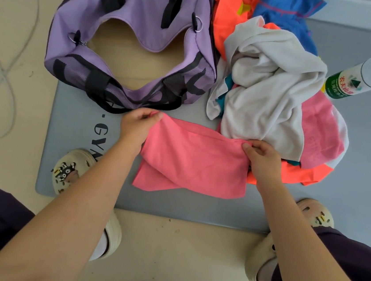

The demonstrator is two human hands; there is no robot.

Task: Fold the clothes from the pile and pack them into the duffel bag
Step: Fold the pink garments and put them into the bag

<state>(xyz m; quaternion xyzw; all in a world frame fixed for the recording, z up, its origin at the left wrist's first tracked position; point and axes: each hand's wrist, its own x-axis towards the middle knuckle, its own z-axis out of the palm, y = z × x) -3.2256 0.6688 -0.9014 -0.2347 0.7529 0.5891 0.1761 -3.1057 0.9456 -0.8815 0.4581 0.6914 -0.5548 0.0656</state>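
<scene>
Blue garment (pixel 287 11) cut by top edge; bottle (pixel 358 76) blurred

A smooth cream-beige floor (pixel 174 250) fills the lower and left parts of the view, marked with a few small dark specks. A thin grey foam mat (pixel 74 113) with dark printed letters lies on it. A pale looping cable (pixel 5 69) trails at left.

The pink cloth (pixel 192 157) looks soft and matt, the purple duffel bag (pixel 131 41) is smooth woven fabric with mesh panels and metal rings, and the grey mat (pixel 172 203) looks smooth and matt.
</scene>
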